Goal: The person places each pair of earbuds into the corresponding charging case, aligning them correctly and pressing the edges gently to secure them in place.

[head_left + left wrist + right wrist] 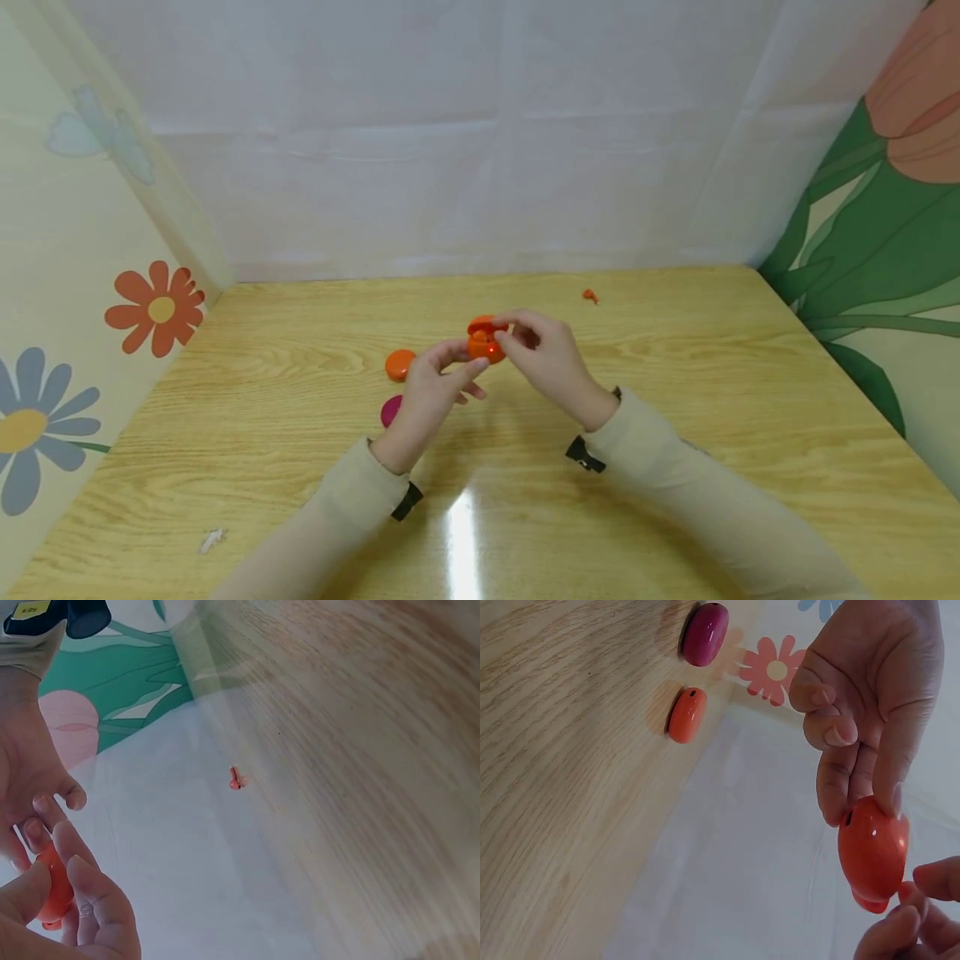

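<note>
My left hand (431, 387) holds an orange earbud case (486, 346) between thumb and fingers, above the table. The case's lid (482, 322) stands raised, and an orange earbud (480, 336) shows inside on the left. In the right wrist view the left hand (877, 697) grips one end of the rounded case (871, 847). My right hand (551, 358) has its bent thumb and index fingertips right at the right side of the case opening. I cannot tell what lies between those fingertips. In the left wrist view the case (56, 885) is partly hidden by fingers.
One orange earbud (590, 296) lies on the wooden table (675, 350) toward the back. Left of the hands sit a closed orange case (400, 365) and a magenta case (391, 410), partly covered by the left hand. A white wall covering (480, 167) rises behind.
</note>
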Action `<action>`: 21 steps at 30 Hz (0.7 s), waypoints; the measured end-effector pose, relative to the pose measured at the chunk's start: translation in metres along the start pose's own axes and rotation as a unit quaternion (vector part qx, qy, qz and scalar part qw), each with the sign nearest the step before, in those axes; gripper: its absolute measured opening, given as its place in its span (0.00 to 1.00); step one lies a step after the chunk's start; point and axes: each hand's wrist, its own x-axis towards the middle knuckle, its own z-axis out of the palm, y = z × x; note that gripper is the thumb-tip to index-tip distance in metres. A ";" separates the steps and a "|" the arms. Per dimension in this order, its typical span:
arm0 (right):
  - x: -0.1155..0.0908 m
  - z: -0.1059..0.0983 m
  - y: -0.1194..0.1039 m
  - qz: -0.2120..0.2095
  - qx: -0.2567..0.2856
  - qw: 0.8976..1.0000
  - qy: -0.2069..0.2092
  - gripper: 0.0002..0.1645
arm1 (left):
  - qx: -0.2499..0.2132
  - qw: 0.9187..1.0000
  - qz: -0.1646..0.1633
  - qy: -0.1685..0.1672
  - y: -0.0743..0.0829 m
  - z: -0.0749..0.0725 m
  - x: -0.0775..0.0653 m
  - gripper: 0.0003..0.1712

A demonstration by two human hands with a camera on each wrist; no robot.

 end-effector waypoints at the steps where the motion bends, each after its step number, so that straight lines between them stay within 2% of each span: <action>1: 0.000 -0.002 0.001 -0.001 0.000 1.000 0.005 0.09 | 0.000 1.000 -0.001 0.002 0.000 0.000 0.000 0.16; 9: 0.002 -0.017 0.016 0.020 -0.017 0.999 0.041 0.09 | -0.009 1.000 -0.007 0.006 0.000 -0.003 -0.001 0.17; 21: 0.003 -0.035 0.029 0.092 -0.032 0.994 0.039 0.10 | -0.024 0.999 -0.009 0.020 0.000 -0.005 0.001 0.19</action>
